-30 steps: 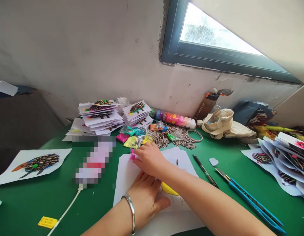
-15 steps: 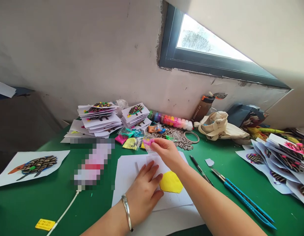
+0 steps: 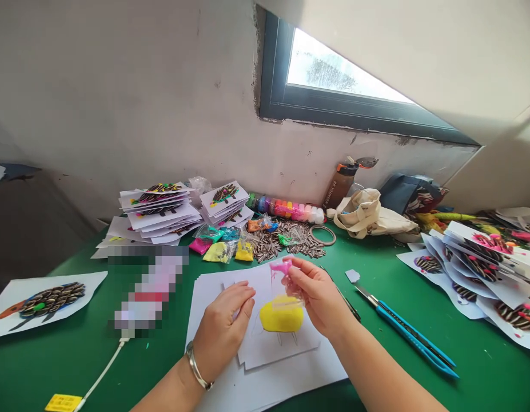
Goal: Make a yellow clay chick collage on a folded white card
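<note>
My right hand (image 3: 318, 292) pinches a small clear plastic bag (image 3: 290, 286) with pink clay (image 3: 281, 268) in its upper part. The bag hangs over a white sheet that bears a yellow clay shape (image 3: 282, 316), flat and rounded, with pencilled lines around it and two leg-like lines below. My left hand (image 3: 226, 323), a silver bracelet on its wrist, rests at the left side of this sheet with fingers stretched out and nothing visible in them. Under both lies a stack of white paper (image 3: 222, 377).
Bags of coloured clay (image 3: 222, 250) and loose striped sunflower seeds (image 3: 267, 246) lie behind the paper. To the right are a blue utility knife (image 3: 414, 337) and a dark pen (image 3: 348, 300). Stacks of seed pictures (image 3: 162, 214) stand at the back left, others (image 3: 466, 269) far right.
My right hand has drawn the pink clay bag back toward me, above the yellow shape. My left hand has slid left, away from the yellow shape. The view has turned slightly right.
</note>
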`<state>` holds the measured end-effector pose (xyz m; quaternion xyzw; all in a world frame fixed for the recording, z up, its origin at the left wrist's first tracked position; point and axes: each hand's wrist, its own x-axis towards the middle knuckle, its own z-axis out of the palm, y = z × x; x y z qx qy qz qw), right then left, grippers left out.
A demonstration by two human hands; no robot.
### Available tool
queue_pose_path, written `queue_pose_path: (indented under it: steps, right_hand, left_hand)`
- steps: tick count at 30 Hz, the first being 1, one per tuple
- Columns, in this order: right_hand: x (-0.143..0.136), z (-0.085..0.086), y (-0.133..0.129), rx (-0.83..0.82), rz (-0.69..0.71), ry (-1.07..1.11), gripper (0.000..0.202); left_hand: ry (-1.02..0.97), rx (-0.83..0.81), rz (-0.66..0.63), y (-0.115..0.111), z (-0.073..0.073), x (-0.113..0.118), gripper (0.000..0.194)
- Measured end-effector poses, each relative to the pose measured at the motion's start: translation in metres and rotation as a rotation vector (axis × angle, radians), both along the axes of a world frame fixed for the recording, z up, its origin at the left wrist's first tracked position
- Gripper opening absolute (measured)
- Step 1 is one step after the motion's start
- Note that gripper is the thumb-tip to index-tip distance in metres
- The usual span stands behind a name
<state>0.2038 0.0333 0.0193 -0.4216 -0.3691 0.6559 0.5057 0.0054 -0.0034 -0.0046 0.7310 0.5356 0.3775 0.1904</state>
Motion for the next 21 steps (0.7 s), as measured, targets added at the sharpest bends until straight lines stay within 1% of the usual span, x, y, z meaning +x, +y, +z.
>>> queue_pose_path:
  steps: [1, 3, 5, 7, 8, 10, 12, 14, 16, 18, 21]
  right_hand:
    - [-0.002, -0.002, -0.003, -0.013, 0.023, -0.028, 0.037]
    - [-0.006, -0.005, -0.007, -0.010, 0.081, -0.087, 0.035]
    - [-0.010, -0.005, -0.012, 0.015, 0.156, -0.136, 0.030]
    - [-0.015, -0.003, -0.016, 0.027, 0.219, -0.162, 0.028]
    - [-0.017, -0.002, -0.017, 0.028, 0.242, -0.166, 0.028]
    - [-0.020, 0.000, -0.020, 0.038, 0.274, -0.157, 0.027]
    - [-0.022, 0.002, -0.022, 0.053, 0.283, -0.141, 0.026]
    - [-0.021, 0.002, -0.021, 0.059, 0.275, -0.143, 0.026]
    - [-0.019, 0.002, -0.020, 0.050, 0.261, -0.164, 0.033]
    - [-0.016, 0.001, -0.018, 0.024, 0.269, -0.174, 0.039]
    - [-0.014, 0.002, -0.015, -0.022, 0.286, -0.182, 0.039]
  left_hand:
    - [-0.026, -0.022, 0.024, -0.001, 0.004, -0.002, 0.027]
    - [-0.096, -0.067, 0.082, -0.001, 0.014, -0.004, 0.030]
    - [-0.175, -0.202, 0.138, -0.002, 0.022, -0.005, 0.036]
    - [-0.304, -0.369, 0.116, -0.002, 0.029, -0.003, 0.043]
    - [-0.372, -0.420, 0.087, -0.002, 0.031, -0.001, 0.047]
    - [-0.425, -0.502, 0.014, -0.002, 0.036, 0.005, 0.046]
    - [-0.433, -0.514, -0.037, -0.002, 0.042, 0.010, 0.039]
    - [-0.445, -0.534, -0.039, -0.001, 0.047, 0.014, 0.034]
    - [-0.460, -0.562, -0.034, 0.001, 0.052, 0.018, 0.031]
    - [-0.470, -0.590, -0.055, 0.002, 0.055, 0.021, 0.028]
    - [-0.463, -0.614, -0.107, 0.004, 0.057, 0.026, 0.024]
